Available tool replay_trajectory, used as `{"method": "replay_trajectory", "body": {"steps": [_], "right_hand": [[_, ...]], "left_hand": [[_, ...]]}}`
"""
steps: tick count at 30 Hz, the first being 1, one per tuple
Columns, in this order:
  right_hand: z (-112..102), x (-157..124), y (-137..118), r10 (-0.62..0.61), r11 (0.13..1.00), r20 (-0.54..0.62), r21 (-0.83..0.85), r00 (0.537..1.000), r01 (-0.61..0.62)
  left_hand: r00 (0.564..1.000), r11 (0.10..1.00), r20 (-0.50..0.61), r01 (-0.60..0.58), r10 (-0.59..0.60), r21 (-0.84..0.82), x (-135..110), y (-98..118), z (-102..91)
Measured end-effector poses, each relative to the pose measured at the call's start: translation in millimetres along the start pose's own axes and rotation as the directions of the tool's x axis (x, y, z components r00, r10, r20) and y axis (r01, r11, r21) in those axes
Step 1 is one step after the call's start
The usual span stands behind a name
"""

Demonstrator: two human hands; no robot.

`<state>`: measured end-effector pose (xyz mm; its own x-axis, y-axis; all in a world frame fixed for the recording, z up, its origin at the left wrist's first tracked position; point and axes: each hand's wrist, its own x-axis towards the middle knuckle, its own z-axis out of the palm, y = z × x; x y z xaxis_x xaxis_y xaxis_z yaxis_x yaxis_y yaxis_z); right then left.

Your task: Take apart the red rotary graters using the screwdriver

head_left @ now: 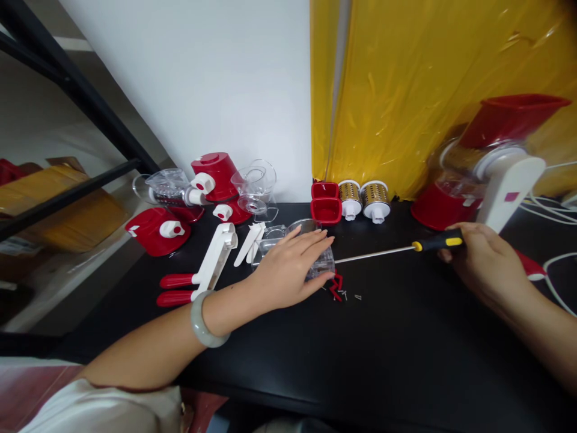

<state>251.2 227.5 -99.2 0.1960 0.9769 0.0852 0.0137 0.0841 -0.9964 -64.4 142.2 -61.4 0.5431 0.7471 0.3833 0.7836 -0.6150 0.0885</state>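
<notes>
My left hand lies over a clear plastic housing on the black table, fingers across its top and thumb along the near side. My right hand grips a screwdriver by its black and yellow handle. The long metal shaft runs level to the left, and its tip meets the housing's right end; the exact contact is too small to make out. Small red angled pieces and several loose screws lie just in front of the housing. White flat strips rest behind my left wrist.
White crank handles with red grips lie at left. Red bases and clear parts stand behind. Red small trays and metal grater drums line the back. An assembled rotary grater stands at right near white cables.
</notes>
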Motion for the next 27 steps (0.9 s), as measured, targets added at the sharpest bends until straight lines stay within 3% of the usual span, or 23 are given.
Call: {"method": "replay_trajectory", "body": {"steps": [5, 10, 15, 20, 24, 27], "right_hand": [[-3, 8, -1, 0.151, 0.965, -0.006, 0.218, 0.989, -0.146], [-13, 16, 10, 0.253, 0.960, 0.159, 0.084, 0.954, -0.268], [-16, 13, 18, 0.240, 0.965, 0.231, -0.165, 0.943, -0.205], [-16, 11, 19, 0.266, 0.963, 0.206, -0.108, 0.942, -0.248], [-17, 14, 20, 0.223, 0.970, 0.196, -0.142, 0.955, -0.198], [-16, 15, 16, 0.201, 0.978, 0.191, 0.008, 0.961, -0.207]], "left_hand": [[1.000, 1.000, 0.003, 0.007, -0.007, 0.000, 0, 0, -0.6], [1.000, 1.000, -0.004, 0.003, -0.003, -0.014, -1, -1, -0.4], [1.000, 1.000, -0.005, 0.008, -0.008, -0.003, -2, -3, -0.3], [1.000, 1.000, -0.012, 0.001, -0.001, -0.004, -2, -4, 0.1], [1.000, 1.000, -0.012, -0.001, 0.001, 0.002, -3, -4, 0.3], [1.000, 1.000, -0.004, 0.000, 0.000, 0.011, -3, -4, 0.3]]}}
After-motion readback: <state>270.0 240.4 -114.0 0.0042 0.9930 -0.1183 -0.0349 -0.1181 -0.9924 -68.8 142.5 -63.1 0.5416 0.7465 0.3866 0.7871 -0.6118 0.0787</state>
